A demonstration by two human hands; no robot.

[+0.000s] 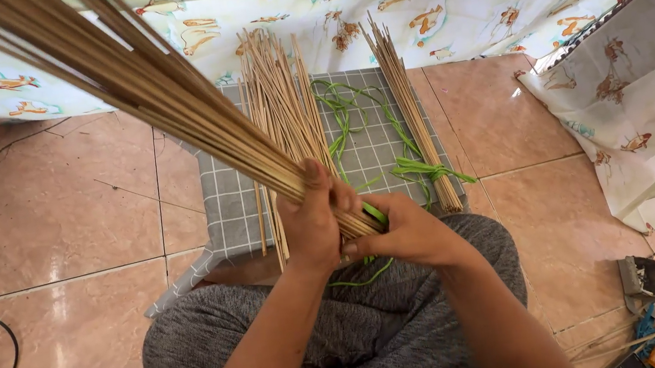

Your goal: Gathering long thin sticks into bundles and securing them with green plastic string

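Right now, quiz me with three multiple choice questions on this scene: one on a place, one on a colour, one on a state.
1. Where do the loose stick piles lie?
A. on a checked grey cloth
B. in a bucket
C. on a shelf

2. What colour are the strips?
A. red
B. green
C. black

3. How is the stick bundle held?
A. lying untouched
B. gripped by the left hand only
C. gripped by both hands

Answers: 1 A, the checked cloth lies under them. 2 B, plainly green. 3 C, the left hand and right hand close on its end.
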